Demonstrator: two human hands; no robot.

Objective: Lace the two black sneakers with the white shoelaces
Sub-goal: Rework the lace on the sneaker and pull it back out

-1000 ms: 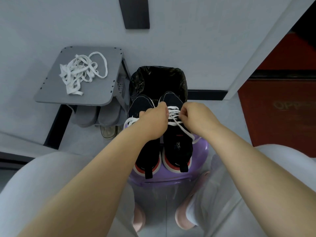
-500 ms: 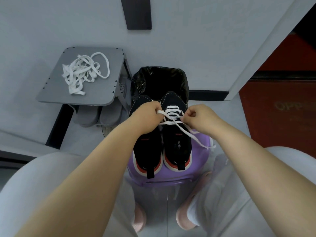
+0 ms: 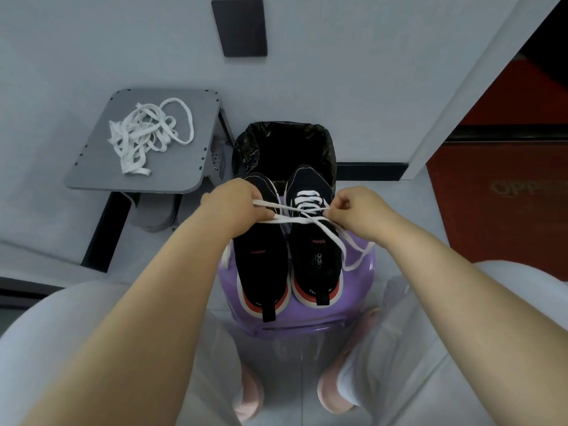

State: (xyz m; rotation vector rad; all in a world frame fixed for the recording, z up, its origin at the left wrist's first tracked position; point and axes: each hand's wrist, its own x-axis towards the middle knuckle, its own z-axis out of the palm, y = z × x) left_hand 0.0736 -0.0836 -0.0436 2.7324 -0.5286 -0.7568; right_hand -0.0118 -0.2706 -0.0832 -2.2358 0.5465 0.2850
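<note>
The purple stool (image 3: 359, 281) stood right in front of my knees. Both black shoes sat on top of the stool, side by side, with their toes pointing away from me.

The left sneaker (image 3: 261, 265) showed no lace in the part I could see. The right sneaker (image 3: 316, 262) had a few white rows done near its toe.

A second before, my two hands were bunched close together over the right sneaker. Then they moved apart. My left hand (image 3: 236, 207) went out over the left sneaker, and my right hand (image 3: 359, 210) went to the right side of the stool.

My fingers (image 3: 336, 215) were curled tight on the white lace (image 3: 289, 221), one end in each hand. The lace was pulled out in straight lines that crossed above the right sneaker. One loose end hung down over the right edge of the stool.

I think that pull made the new cross snug, so the next holes could be filled. There was still a lot to do on this shoe, and the other shoe was waiting.

Behind the stool stood the black bin (image 3: 282, 149). To the left of the stool and farther back was the grey desk (image 3: 184, 167). The spare lace (image 3: 147, 136) lay on it in a messy pile, not touched yet.
</note>
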